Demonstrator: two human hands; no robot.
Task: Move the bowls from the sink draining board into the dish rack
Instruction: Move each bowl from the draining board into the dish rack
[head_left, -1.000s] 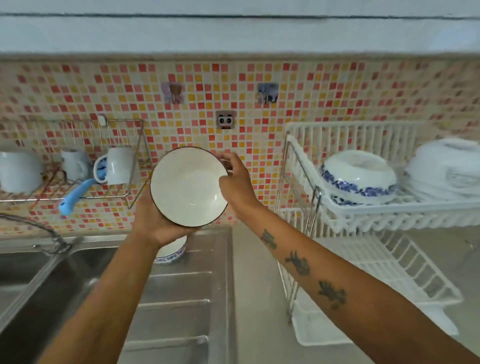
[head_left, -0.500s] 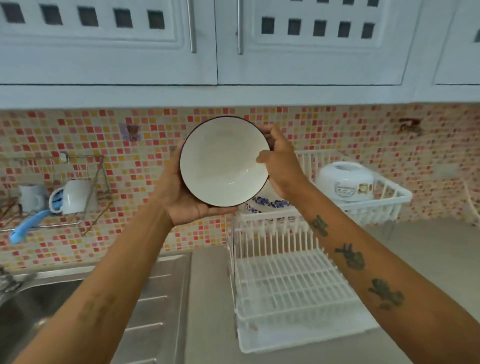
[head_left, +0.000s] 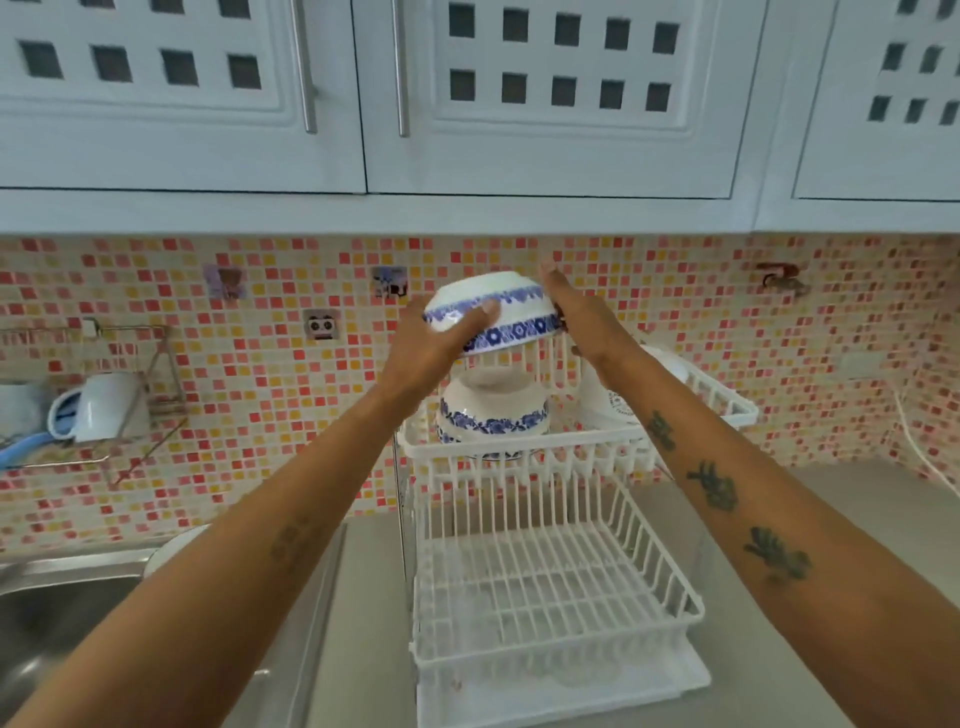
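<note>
A white bowl with blue floral bands (head_left: 498, 312) is held upside down and slightly tilted between my left hand (head_left: 431, 348) and my right hand (head_left: 576, 317). It hovers just above another blue-and-white bowl (head_left: 491, 410) that rests upside down in the top tier of the white two-tier dish rack (head_left: 519, 452). A further bowl's white rim (head_left: 171, 545) peeks out behind my left forearm on the steel draining board (head_left: 317, 597).
A white rounded dish (head_left: 670, 369) sits at the right of the rack's top tier. The lower tier (head_left: 545, 587) holds nothing. A wire wall shelf with a white mug (head_left: 109, 405) hangs at left. Cabinets (head_left: 467, 104) hang overhead. The sink basin (head_left: 47, 623) lies lower left.
The bowl has been carried right and turned from facing me to upside down over the rack's top tier. My view has shifted right and upward.
</note>
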